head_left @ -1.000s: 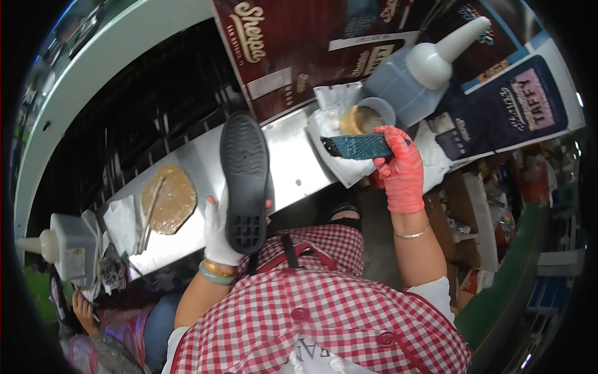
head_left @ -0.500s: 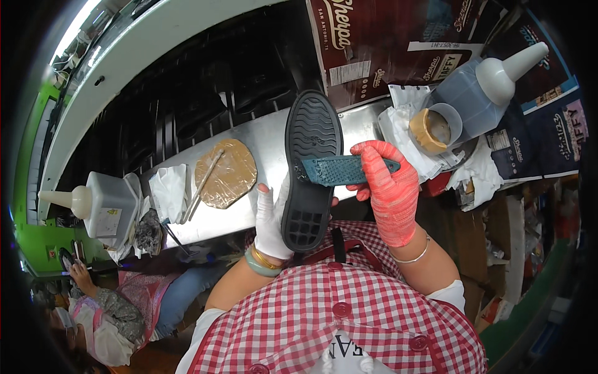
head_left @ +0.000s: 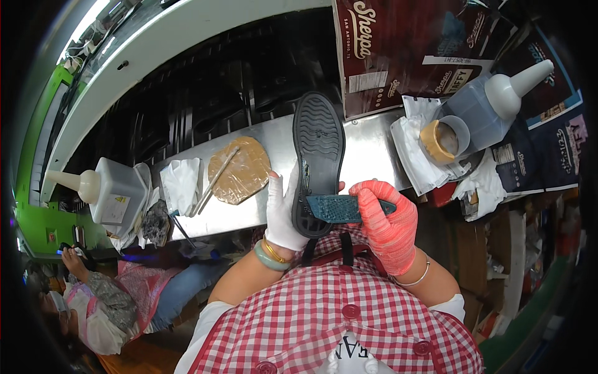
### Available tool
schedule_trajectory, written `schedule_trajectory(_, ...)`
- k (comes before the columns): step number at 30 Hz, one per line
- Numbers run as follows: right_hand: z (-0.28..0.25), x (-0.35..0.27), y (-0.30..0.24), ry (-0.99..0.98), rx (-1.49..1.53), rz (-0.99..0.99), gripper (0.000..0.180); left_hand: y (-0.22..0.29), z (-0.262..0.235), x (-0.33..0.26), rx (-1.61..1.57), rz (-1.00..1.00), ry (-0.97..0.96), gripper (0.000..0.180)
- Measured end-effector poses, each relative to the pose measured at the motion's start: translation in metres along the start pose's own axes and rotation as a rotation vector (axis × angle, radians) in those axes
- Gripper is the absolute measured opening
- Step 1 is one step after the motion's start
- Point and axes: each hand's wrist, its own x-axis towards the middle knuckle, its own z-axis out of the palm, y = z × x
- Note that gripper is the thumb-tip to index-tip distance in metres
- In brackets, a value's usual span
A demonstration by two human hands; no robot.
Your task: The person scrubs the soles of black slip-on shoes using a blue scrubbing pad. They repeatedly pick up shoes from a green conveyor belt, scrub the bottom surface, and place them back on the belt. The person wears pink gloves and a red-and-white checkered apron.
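My left hand (head_left: 283,212), in a white glove with bare fingertips, is closed on the edge of a black shoe sole (head_left: 319,153). The sole's patterned tread faces up, its long side running away from me. In my right hand (head_left: 392,224), gloved in coral red, is a flat teal tool (head_left: 339,209) with a textured face, gripped at its right end. Its left end lies over the near part of the sole, partly covering the square-grid tread. A wet-looking streak runs along the sole's left edge; what it is, I cannot tell.
Left on the metal table (head_left: 374,146) are a tape-covered pad (head_left: 246,174) with a thin stick (head_left: 223,168), white cloth (head_left: 181,184) and a nozzle bottle (head_left: 115,196). At right stand a larger bottle (head_left: 470,112), a small cup (head_left: 439,140) and cartons (head_left: 380,62). A co-worker (head_left: 112,305) sits at left.
The teal tool has moved from the sole's middle toward its near end, with my right hand lower. The sole has shifted slightly right, and the streak along its left edge now shows.
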Motion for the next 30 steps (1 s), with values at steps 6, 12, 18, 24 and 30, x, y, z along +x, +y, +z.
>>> schedule_trajectory(6,-0.001,-0.009,-0.003,-0.074,-0.116,0.001,0.014,0.002,0.006,-0.001,-0.159,-0.023,0.003,0.081)
schedule_trajectory(12,-0.006,-0.004,-0.005,-0.258,-0.157,-0.070,0.015,0.006,-0.005,-0.005,-0.150,-0.116,-0.133,0.084)
schedule_trajectory(18,-0.006,0.010,-0.029,-0.435,-0.218,0.062,0.019,0.011,-0.003,-0.008,-0.114,-0.294,-0.057,0.088)
schedule_trajectory(24,0.009,0.028,-0.054,-0.601,-0.284,0.329,0.027,0.016,-0.005,-0.012,0.028,-0.423,-0.081,0.091)
schedule_trajectory(30,0.026,0.036,-0.066,-0.648,-0.407,0.408,0.027,0.025,-0.013,-0.009,0.113,-0.661,-0.076,0.089)
